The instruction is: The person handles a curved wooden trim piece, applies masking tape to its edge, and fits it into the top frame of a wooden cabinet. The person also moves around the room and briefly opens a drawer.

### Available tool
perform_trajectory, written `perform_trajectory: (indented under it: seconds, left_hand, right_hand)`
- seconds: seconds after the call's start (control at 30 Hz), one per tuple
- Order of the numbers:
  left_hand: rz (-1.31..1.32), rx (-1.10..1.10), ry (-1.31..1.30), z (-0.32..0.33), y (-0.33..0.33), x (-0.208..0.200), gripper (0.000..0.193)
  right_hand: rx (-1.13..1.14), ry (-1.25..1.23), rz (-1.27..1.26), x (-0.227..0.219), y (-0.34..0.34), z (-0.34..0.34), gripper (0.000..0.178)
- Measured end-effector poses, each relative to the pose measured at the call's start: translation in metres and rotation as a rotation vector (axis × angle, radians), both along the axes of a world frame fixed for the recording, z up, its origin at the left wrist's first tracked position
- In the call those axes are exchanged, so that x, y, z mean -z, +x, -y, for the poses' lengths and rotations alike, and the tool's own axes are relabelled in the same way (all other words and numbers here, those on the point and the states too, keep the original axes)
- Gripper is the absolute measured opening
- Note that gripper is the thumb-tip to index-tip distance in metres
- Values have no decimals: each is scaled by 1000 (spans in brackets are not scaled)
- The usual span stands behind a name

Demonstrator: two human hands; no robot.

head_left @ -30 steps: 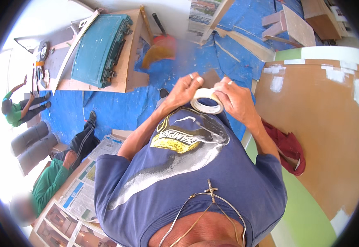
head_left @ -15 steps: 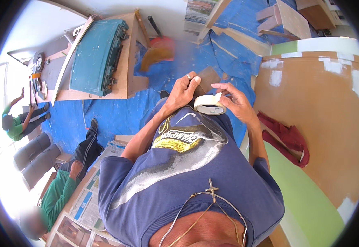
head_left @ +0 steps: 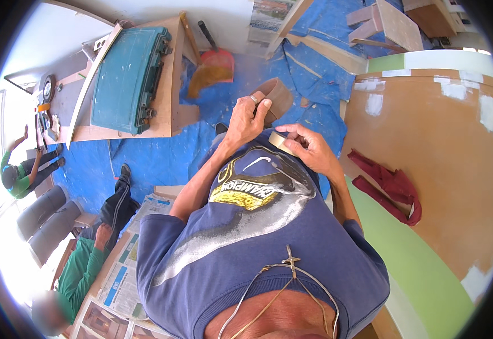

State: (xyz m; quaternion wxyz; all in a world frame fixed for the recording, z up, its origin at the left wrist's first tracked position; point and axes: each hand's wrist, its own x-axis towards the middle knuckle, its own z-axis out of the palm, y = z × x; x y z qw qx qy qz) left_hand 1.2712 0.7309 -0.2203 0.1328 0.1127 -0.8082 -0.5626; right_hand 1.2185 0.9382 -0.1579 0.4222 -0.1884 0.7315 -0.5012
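Observation:
In front of my chest, my left hand (head_left: 246,120) pinches a brown strip (head_left: 281,100) between thumb and fingers. The strip curves into a loop and looks like a sanding belt. My right hand (head_left: 312,149) grips a roll of masking tape (head_left: 279,140) close to my shirt, with the fingers wrapped over it so that only part of the roll shows. A small gap separates the tape from the brown strip.
Blue sheeting (head_left: 161,152) covers the floor. On a wooden bench at the left lies a teal tool case (head_left: 126,79); beyond it are a red dustpan (head_left: 218,63) and brush. A red cloth (head_left: 390,195) rests on the brown panel (head_left: 444,152). Two people in green are at the left.
The tape roll has turned from showing its round side to nearly edge-on, deeper in my right hand. The brown strip has risen slightly and now bows into a loop.

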Motion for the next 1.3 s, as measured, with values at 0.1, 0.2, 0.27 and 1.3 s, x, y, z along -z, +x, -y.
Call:
perform_trajectory:
  seconds: [0.1, 0.2, 0.27, 1.3]
  left_hand:
    - [4, 10, -35, 3, 3, 3, 20]
    - [0, 5, -45, 1, 5, 4, 19]
    - [4, -12, -48, -1, 5, 4, 22]
    - [-98, -118, -251, -12, 2, -9, 14]
  right_hand:
    - [-23, 4, -17, 2, 0, -1, 17]
    - [9, -32, -61, 3, -6, 4, 15]
    - [109, -53, -91, 4, -10, 10, 14]
    - [397, -20, -343, 22, -5, 49, 17]
